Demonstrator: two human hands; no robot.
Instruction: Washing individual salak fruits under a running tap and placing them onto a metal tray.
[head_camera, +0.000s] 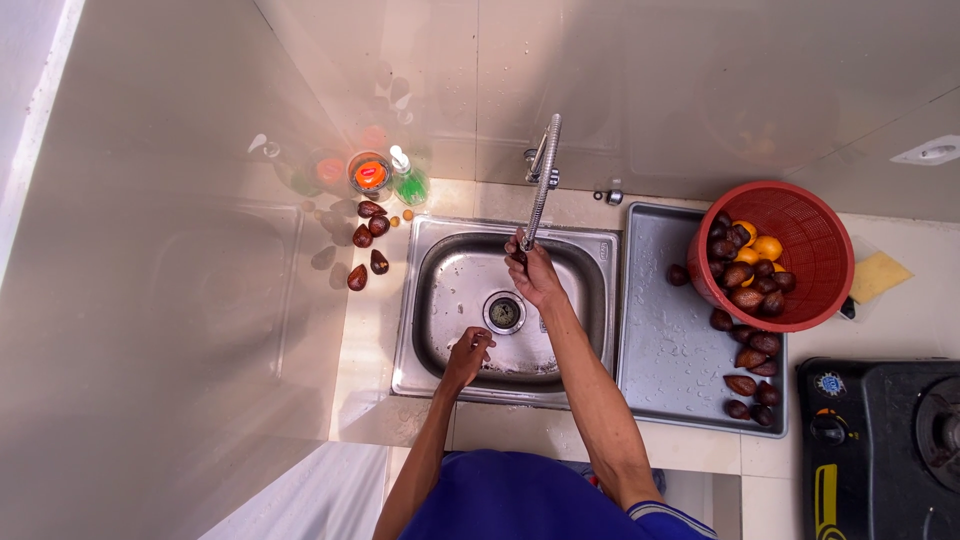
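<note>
Meanwhile right hand (533, 272) grips faucet (543, 180) near green soap bottle (408, 180).

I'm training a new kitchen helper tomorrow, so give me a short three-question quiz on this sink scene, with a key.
1. True or false: the red basket stands on the left counter beside the soap bottle.
2. Which hand is up at the end of the flexible tap? A) the left hand B) the right hand C) neither
3. Fill in: the loose brown fruits below the basket lie on the sink's ______.

Key:
1. False; it sits tilted on the right side, on the draining board.
2. B; the left hand is low, over the near edge of the sink basin.
3. Draining board.
</note>
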